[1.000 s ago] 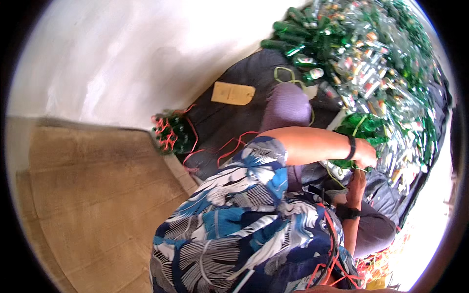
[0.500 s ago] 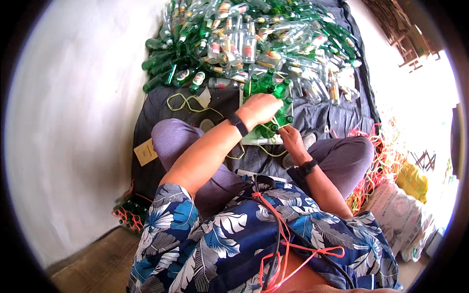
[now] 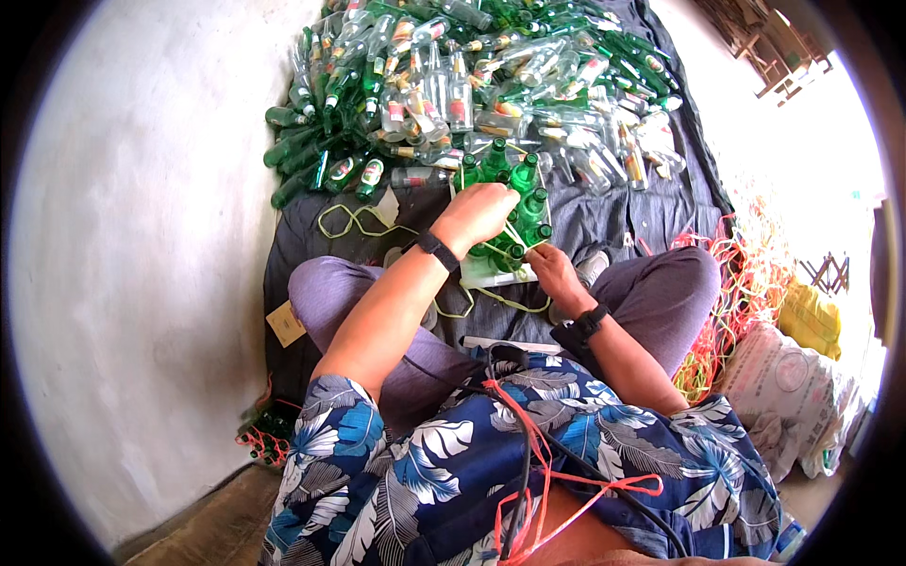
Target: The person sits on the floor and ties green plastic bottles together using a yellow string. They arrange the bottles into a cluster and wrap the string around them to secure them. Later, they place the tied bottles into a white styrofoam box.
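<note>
A tight group of green glass bottles (image 3: 535, 205) stands upright between my legs on a white board (image 3: 491, 276). Pale yellow-green plastic string (image 3: 517, 238) runs around and across the bottles. My left hand (image 3: 477, 215) is closed over the group, pinching the string; its fingertips are partly hidden. Lower and to the right, my right hand (image 3: 557, 275) is closed on the string beside the nearest bottle. Loose loops of the same string lie on the dark sheet to the left and in front of the board.
A large heap of clear and green bottles (image 3: 462, 90) covers the far part of the dark sheet (image 3: 604, 226). Tangled pink and yellow string (image 3: 746, 274) lies at the right, near a white sack (image 3: 793, 387) and a yellow sack (image 3: 810, 319). A white wall (image 3: 160, 236) borders the left.
My view has shifted slightly, so the bottle group sits a little further left in the picture. Both hands stay at the string, with my left hand slightly farther from the nearest bottle.
</note>
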The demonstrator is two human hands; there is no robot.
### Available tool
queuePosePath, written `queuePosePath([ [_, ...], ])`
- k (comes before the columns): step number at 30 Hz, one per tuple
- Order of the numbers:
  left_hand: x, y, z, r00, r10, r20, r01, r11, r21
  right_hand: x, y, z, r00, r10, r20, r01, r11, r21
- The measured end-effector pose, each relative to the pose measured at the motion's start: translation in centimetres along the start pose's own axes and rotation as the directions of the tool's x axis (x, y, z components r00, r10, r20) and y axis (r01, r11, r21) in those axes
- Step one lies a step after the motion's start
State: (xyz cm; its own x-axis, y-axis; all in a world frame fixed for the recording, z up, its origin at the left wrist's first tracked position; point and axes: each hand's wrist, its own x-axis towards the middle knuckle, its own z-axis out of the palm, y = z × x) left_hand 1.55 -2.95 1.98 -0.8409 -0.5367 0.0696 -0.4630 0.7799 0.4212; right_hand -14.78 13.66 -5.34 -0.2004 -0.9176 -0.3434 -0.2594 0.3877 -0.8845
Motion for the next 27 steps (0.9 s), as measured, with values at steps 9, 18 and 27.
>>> queuePosePath([
  [9, 0.2, 0.0, -0.1, 0.995, 0.084, -0.059, -0.080, 0.994, 0.071, 0.4, 1.8, 0.2, 0.998, -0.053, 0.020, 0.052, 0.996, 0.077],
  [18, 1.0, -0.9, 1.3, 0.996, 0.058, -0.064, -0.058, 0.998, -0.006, 0.1, 1.2, 0.2, 0.990, -0.141, 0.008, 0.140, 0.988, 0.070],
  [27, 2.7, -1.7, 2.2, 0.996, -0.056, 0.074, 0.069, 0.981, -0.179, -0.5, 0.0, -0.1, 0.999, -0.034, 0.019, 0.034, 0.999, -0.030],
])
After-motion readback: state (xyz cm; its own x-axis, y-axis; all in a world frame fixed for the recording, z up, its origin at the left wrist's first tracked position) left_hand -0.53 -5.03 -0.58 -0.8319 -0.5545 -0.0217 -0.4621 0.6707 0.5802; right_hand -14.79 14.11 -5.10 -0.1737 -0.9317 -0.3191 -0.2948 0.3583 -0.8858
